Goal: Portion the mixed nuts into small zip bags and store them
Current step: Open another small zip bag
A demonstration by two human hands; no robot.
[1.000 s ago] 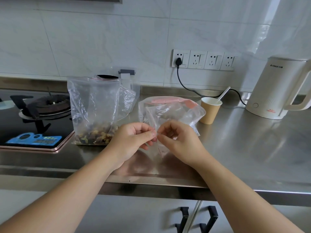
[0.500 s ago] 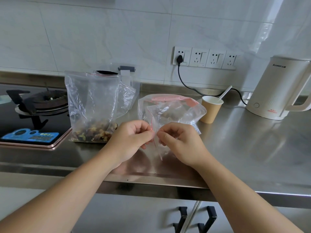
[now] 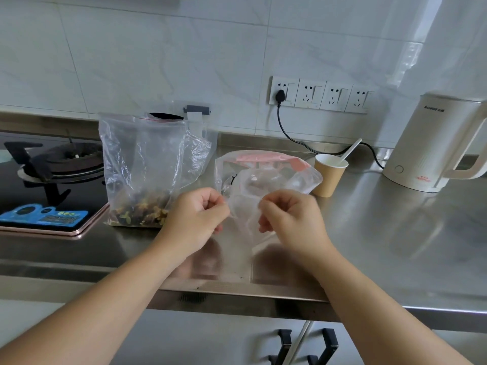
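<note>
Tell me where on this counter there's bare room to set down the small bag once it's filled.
The widest bare patch of steel counter lies right of your right hand, in front of the paper cup and kettle. It is crowded behind your hands: the big nut bag, the pile of bags and the cup.

The light is bright and soft. The steel bench [image 3: 395, 233] shows pale glare. The hands look slightly blurred, and the edges bend.
</note>
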